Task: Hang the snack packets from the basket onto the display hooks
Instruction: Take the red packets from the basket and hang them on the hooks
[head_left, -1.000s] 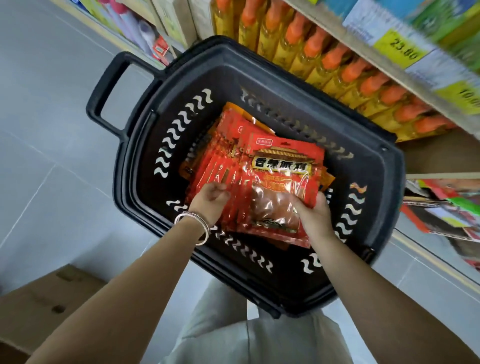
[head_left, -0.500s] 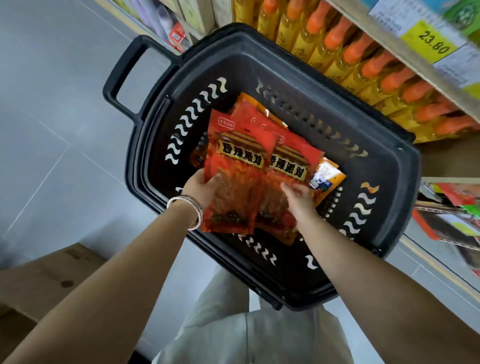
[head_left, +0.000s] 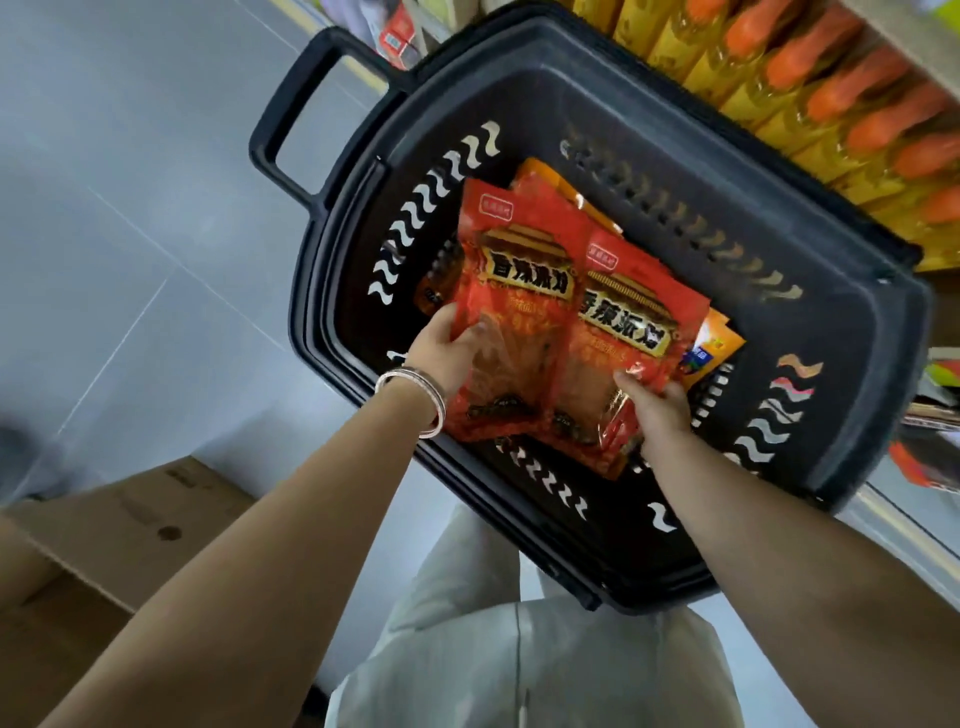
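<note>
Just above the black slotted plastic basket (head_left: 857, 291), the left hand (head_left: 447, 353) and right hand (head_left: 657, 402) are each clamped on the bottom ends of the glossy red plastic snack packets (head_left: 514, 291). Held that low on slick film, one could probably slip back in. Their long axes run away from the person, tops pointing at the basket's far wall.

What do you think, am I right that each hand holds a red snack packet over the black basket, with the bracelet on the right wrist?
No: the head view shows the bracelet on the left wrist. The rest holds: left hand and right hand each hold a red snack packet over the black basket.
</note>
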